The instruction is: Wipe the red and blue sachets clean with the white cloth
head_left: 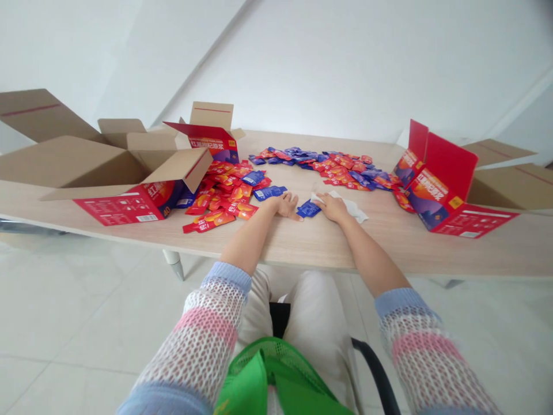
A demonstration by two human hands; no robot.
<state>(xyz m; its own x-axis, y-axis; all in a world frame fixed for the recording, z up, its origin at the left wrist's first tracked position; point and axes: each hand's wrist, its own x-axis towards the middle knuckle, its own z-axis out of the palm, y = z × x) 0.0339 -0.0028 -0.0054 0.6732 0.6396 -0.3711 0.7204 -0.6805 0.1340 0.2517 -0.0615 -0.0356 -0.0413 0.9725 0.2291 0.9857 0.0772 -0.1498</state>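
My left hand [286, 206] rests on the table with its fingers spread and nothing in them, its fingertips by the left edge of a blue sachet [308, 208]. On the sachet's other side, my right hand [330, 206] holds a crumpled white tissue [353, 210] that spreads out under the palm to the right. The fingers of that hand reach the sachet's right edge. Another blue sachet [270, 193] lies just behind my left hand, beside a heap of red sachets [224, 199].
A long row of mixed red and blue sachets [302, 157] curves along the back of the wooden table [311, 248]. An open red carton [129, 202] stands at the left with a smaller red box [216, 144] behind it. Another open carton [449, 199] is at the right.
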